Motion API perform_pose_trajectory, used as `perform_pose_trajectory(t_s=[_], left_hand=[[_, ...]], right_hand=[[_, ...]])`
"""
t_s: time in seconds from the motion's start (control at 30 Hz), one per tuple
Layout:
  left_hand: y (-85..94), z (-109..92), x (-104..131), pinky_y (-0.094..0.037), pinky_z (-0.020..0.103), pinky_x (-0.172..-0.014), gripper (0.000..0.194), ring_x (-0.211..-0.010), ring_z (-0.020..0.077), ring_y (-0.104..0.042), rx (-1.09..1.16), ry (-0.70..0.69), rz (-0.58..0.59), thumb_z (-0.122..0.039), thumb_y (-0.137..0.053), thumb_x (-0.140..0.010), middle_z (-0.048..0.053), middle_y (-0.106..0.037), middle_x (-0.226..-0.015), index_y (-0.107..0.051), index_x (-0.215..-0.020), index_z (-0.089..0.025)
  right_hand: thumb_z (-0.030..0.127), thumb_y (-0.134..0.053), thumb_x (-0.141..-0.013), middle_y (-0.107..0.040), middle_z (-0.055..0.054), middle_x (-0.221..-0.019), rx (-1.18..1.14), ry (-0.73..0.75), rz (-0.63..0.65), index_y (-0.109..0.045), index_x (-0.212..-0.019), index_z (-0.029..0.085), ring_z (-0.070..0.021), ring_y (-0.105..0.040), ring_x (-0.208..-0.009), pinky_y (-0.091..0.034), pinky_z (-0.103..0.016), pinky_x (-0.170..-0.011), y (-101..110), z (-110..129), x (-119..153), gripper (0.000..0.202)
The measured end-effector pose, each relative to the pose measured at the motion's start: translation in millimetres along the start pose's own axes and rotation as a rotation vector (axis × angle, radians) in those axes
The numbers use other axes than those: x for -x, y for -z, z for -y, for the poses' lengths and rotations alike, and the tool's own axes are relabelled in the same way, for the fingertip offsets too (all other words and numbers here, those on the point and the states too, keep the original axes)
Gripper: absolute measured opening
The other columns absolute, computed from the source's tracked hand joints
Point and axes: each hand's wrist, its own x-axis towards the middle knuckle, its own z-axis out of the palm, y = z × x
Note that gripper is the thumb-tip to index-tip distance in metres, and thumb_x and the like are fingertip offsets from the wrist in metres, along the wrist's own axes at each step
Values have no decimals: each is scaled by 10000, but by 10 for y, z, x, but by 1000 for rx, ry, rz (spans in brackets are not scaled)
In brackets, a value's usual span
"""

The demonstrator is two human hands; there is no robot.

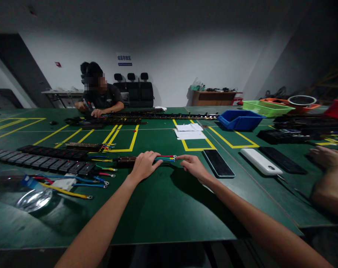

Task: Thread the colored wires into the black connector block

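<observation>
My left hand [145, 164] lies over a dark strip [126, 160] with coloured wires, its fingers curled round it near the middle. From under that hand, red, blue and green wires [166, 158] run to the right and end in metal ring terminals [174, 158]. My right hand [191, 166] points its index finger at these terminals. The fingertip is at or very close to them; contact is hard to make out. Its other fingers are bent, and no object shows in them. A phone [219, 163] lies just right of my right hand.
Black segmented strips [48, 163], loose cables [71, 190] and a clear plastic bottle [32, 199] lie left. White papers [189, 131], a blue bin [241, 120], a white power bank [260, 161] and a green basket [266, 108] stand right. A co-worker [103, 95] sits opposite; another person's arm [332, 178] rests far right.
</observation>
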Motion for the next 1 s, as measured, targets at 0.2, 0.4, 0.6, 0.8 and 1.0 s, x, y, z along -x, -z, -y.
perform_pose_trajectory(t_s=[0.2, 0.4, 0.6, 0.8, 1.0], left_hand=[[5, -23, -11, -461, 373, -836, 330, -1008, 240, -631, -6, 7, 11, -457, -484, -1032, 61, -706, -1111, -650, -1178, -213], [29, -38, -9, -464, 378, -840, 334, -995, 240, -637, 4, 18, 20, -459, -475, -1034, 61, -708, -1107, -651, -1174, -213], [40, -36, -10, -463, 377, -841, 344, -1002, 237, -634, 11, 17, 28, -463, -448, -1042, 62, -707, -1114, -652, -1175, -219], [23, -26, -12, -461, 368, -828, 344, -983, 226, -632, 13, 14, 27, -463, -445, -1045, 55, -704, -1093, -652, -1163, -214], [3, -7, -2, -459, 370, -838, 347, -992, 233, -632, 5, 0, 4, -474, -455, -1039, 61, -703, -1100, -646, -1177, -220]], right_hand=[[199, -548, -713, -495, 50, -486, 8, -5, 4, -747, -1132, 79, -98, -367, -455, -258, -224, -471, 2, -26, -4, 479], [192, -553, -719, -508, 43, -495, 6, -4, -4, -750, -1110, 87, -101, -389, -461, -269, -223, -471, 4, -25, -2, 450], [194, -550, -728, -509, 46, -504, 13, 2, -15, -747, -1100, 96, -100, -398, -467, -275, -221, -474, -4, -45, -16, 431], [210, -553, -735, -518, 43, -515, 22, 16, -34, -734, -1095, 99, -112, -430, -486, -310, -227, -497, 14, -69, -26, 418], [194, -538, -760, -543, 38, -510, 128, 98, 0, -738, -1143, 119, -115, -432, -472, -293, -228, -489, 30, -124, -49, 438]])
